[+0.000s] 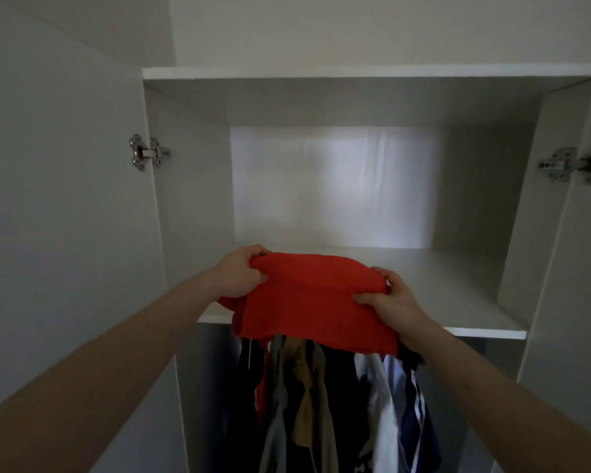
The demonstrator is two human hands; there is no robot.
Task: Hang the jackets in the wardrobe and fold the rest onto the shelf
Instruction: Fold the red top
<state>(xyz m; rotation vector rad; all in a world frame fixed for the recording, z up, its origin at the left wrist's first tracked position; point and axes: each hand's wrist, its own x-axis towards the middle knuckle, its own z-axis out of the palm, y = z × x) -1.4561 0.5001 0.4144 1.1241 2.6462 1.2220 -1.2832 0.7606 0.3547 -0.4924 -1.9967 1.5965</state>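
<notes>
Both hands grip the folded red garment (307, 295): left hand (241, 273) at its 9 o'clock edge, right hand (388, 297) at 3 o'clock. It overhangs the shelf (440, 288) front; slide it toward 12 o'clock, keeping both edges level.

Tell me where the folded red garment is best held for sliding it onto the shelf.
By its two side edges, as now: left hand and right hand each pinch an end of the red garment, coming from the front. It sags at its near edge over the shelf lip, so side grips keep the fold together.
</notes>
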